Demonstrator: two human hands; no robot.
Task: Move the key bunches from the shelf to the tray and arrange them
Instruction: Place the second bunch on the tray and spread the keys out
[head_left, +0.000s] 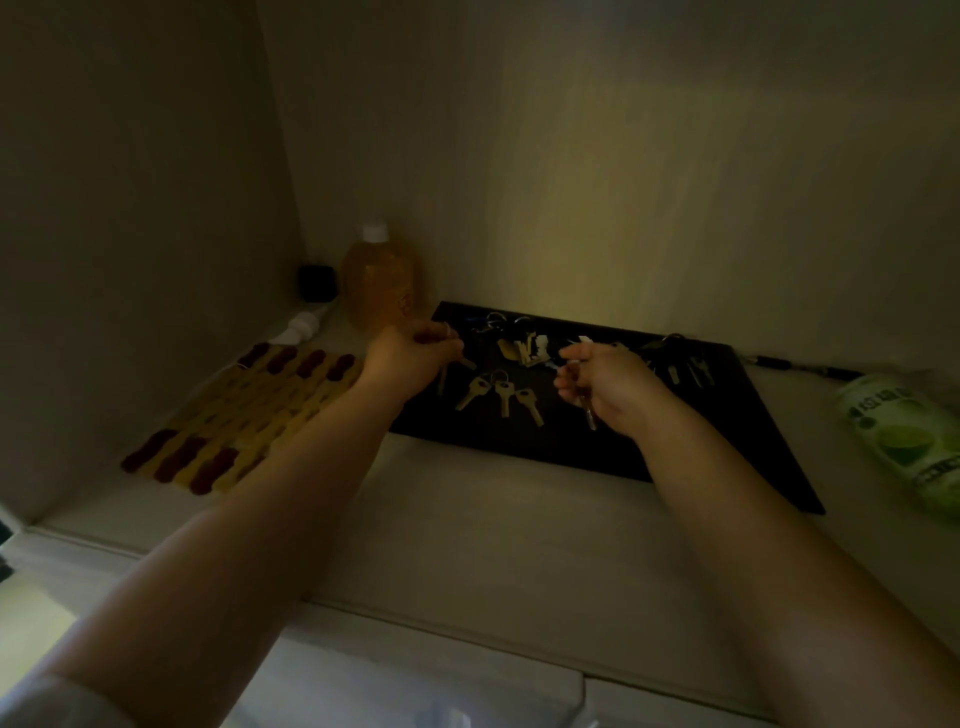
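Several key bunches lie on a flat black tray (597, 441) that sits on the pale shelf (493, 530) against the back wall. Nearest the front, a bunch of three brass keys (501, 395) fans out from one ring, the blades pointing toward the viewer. Behind it, toward the wall, a mixed bunch (524, 345) with pale and brass pieces lies among several rings, and at the tray's far right corner another bunch (685, 366) spreads its darker keys. The left hand (410, 358) hovers over the tray's left edge with its fingers curled round a key (452, 366), whose blade juts out and hangs below the knuckles. The right hand (602, 384) is over the middle of the tray, fingers bent inward and pinching a small key piece (589, 413) that dangles beneath the palm; the dim light blurs exactly what that piece is. Left of the tray lies a yellow mat with dark red ends (244, 415). Behind it, in the corner, stand an amber bottle with a white cap (379, 286), a small black box (317, 283) and a white plug with its cord (304, 325). To the right of the tray a green and white packet (909, 441) lies on its side, and a thin dark rod (805, 366) lies along the wall.
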